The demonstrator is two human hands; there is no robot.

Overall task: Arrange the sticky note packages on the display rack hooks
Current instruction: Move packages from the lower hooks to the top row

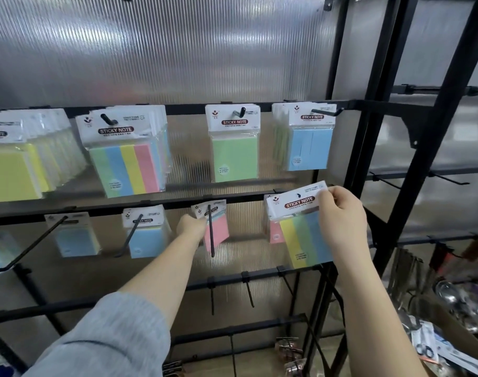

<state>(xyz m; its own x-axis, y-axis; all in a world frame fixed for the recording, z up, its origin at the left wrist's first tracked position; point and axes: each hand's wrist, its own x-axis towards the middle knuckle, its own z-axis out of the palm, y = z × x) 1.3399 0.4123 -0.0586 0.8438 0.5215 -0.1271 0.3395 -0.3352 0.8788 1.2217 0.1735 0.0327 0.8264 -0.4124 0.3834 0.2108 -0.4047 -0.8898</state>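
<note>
Grey sleeve [110,336] nearest; left hand [190,227] grips the pink package [218,229] hanging on a middle-rail hook [211,232]. Right hand [341,210] pinches the header card of a striped sticky note package [300,229], held tilted before the rack [412,164], beside another pink pack [274,235].

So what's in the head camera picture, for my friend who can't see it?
A person's right hand pinches a striped sticky note package at a black display rack, while the left hand holds a pink package on a hook further left. More packages hang on the row above.
</note>
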